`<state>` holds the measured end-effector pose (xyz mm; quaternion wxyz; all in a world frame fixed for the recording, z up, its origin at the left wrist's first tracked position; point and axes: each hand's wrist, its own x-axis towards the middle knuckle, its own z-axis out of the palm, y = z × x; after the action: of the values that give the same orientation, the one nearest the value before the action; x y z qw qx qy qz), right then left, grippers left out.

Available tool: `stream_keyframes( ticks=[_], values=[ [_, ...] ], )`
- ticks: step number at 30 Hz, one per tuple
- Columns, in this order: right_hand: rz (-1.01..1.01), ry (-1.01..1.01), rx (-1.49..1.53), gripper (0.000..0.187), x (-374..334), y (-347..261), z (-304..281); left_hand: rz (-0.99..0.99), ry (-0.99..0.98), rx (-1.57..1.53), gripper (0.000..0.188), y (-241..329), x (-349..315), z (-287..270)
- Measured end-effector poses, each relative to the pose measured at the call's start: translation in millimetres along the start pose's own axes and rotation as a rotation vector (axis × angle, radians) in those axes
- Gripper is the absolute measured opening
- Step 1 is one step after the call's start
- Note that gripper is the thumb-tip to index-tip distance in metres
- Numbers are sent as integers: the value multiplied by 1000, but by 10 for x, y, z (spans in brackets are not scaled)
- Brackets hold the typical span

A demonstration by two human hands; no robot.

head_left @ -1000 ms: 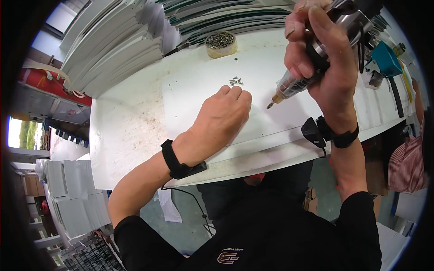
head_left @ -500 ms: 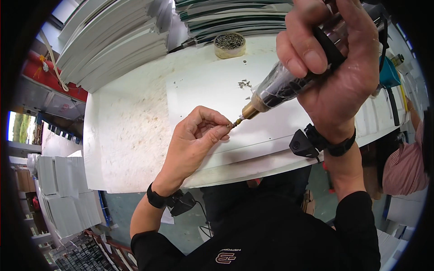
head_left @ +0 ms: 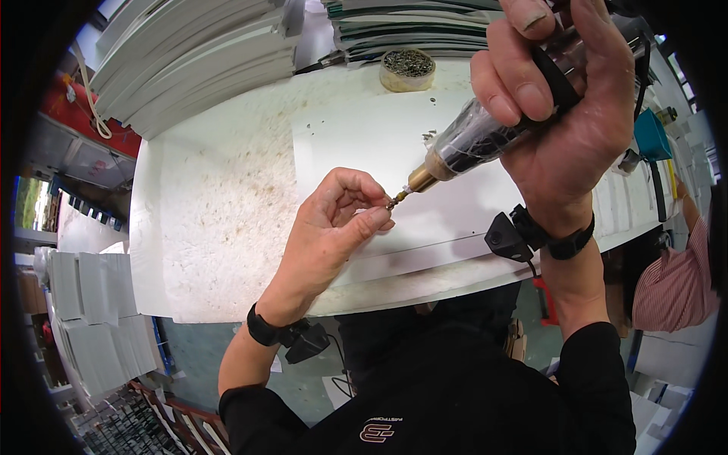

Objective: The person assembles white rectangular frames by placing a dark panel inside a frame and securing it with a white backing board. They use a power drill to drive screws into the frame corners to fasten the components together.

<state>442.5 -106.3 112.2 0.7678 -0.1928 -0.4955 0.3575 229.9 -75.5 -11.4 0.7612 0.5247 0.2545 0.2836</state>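
My right hand is wrapped round a power screwdriver, its body covered in clear film and tape. The tool slants down to the left, its brass nose ending in a thin bit. At the bit's tip, my left hand pinches a tiny metal piece between thumb and forefinger, too small to make out for certain but screw-like. Both hands are above a white sheet on the worktable. A few loose screws lie behind the tool, partly hidden by it.
A round tub of small screws stands at the back. Behind it are stacked sheets, and a tall pile of white panels is at the far left. A teal container sits at the right, near another person's striped sleeve.
The whole view has shifted slightly, with the tub now further right. The screwdriver covers more of the loose screws. Both hands keep their grips, the bit still at the left fingertips.
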Motion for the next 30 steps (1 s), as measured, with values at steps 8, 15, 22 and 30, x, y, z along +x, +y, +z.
stream_keyframes(
  ticks=[8,15,22,30],
  values=[
    [71,-111,-31,35,340,253,133,199,56,303,23,218,149,-210],
    [82,-160,-378,34,742,789,386,321,123,715,20,423,658,-691],
    [146,-180,-346,27,840,1212,238,223,130,721,24,324,850,-860],
    [125,-182,-329,26,864,1304,204,165,139,674,27,304,860,-897]
  ],
)
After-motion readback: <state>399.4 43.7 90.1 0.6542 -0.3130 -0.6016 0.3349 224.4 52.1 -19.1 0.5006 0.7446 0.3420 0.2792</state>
